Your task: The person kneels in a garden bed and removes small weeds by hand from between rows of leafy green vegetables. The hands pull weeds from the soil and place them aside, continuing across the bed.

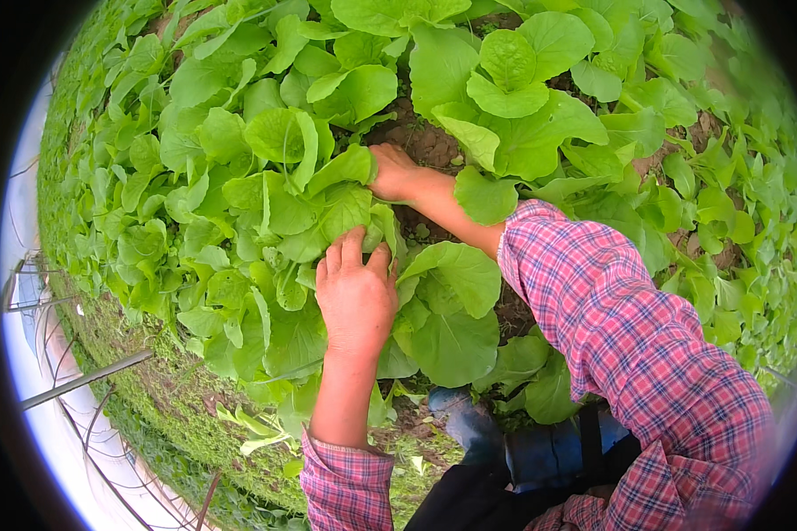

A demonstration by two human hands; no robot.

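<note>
My left hand (358,292) lies palm down on the broad leaves of a leafy green plant (342,212). Its fingers bend over the foliage, and I cannot tell whether they grip a leaf. Farther out, my right hand (393,174) reaches low to the base of the same clump, beside bare brown soil (425,136). Leaves cover its fingertips, so what they touch is hidden. A large-leaved plant (455,312) stands just right of my left wrist, and another (511,99) grows beyond my right forearm.
Dense leafy greens (192,152) spread left and far ahead, with more (724,199) on the right. Loose pulled leaves (259,431) lie on a weedy strip (192,398). A metal bar (86,379) juts in from the left. A blue object (558,451) sits beside my legs.
</note>
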